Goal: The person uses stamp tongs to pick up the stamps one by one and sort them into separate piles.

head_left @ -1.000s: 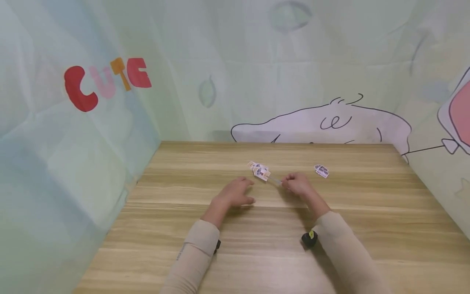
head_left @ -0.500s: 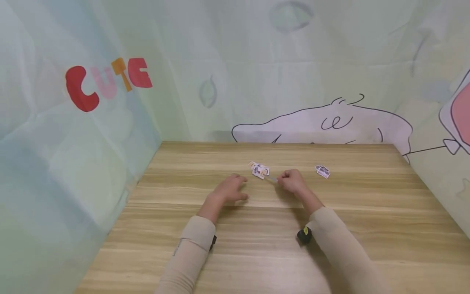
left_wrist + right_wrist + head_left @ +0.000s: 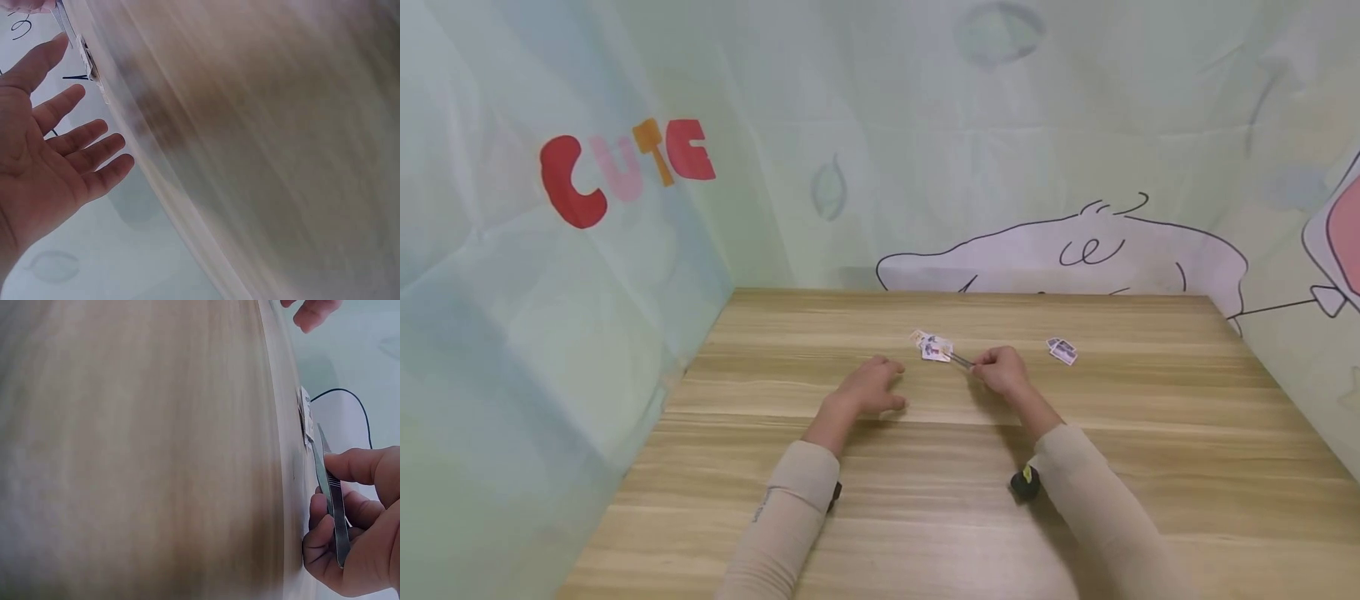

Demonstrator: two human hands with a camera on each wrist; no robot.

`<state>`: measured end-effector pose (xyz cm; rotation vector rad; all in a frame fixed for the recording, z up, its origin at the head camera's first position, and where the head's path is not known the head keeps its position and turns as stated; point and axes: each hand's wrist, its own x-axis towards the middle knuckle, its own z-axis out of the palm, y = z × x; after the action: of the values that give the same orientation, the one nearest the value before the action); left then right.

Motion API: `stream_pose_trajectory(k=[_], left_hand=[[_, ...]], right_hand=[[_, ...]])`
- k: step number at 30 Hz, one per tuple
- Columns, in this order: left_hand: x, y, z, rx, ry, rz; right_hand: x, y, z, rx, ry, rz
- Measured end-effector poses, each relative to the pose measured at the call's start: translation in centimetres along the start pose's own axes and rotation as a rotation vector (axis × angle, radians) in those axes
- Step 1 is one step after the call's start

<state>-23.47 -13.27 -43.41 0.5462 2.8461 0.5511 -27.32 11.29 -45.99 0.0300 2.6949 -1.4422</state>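
Observation:
My right hand (image 3: 1002,371) pinches a pair of metal tweezers (image 3: 337,515) between thumb and fingers. In the right wrist view the tweezers' two arms stand apart at the tips. Those tips reach the near right edge of a small pile of printed paper cards (image 3: 936,347), which overlap one another on the table. My left hand (image 3: 868,385) hovers just left of the pile with its fingers spread, holding nothing. Its open palm shows in the left wrist view, where the cards' edge (image 3: 86,56) lies beyond the thumb.
Two or so more small printed cards (image 3: 1063,351) lie overlapping on the right, beyond my right hand. The wooden table (image 3: 925,517) ends at printed cloth walls (image 3: 790,167) behind and at the sides. A black wrist camera (image 3: 1025,483) hangs by my right sleeve.
The front card in the pile has turned to lie more level, and the tweezers' tips are now parted at it. My left hand has drawn back slightly to the left.

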Motion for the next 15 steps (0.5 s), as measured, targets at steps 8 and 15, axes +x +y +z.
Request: stream_pose_trajectory(k=[8, 15], left_hand=[[-0.22, 0.17, 0.19, -0.003, -0.002, -0.005], [-0.24, 0.33, -0.16, 0.007, 0.012, 0.008]], right_hand=[[-0.17, 0.05, -0.05, -0.008, 0.024, 0.019], [-0.21, -0.28, -0.29, -0.047, 0.054, 0.002]])
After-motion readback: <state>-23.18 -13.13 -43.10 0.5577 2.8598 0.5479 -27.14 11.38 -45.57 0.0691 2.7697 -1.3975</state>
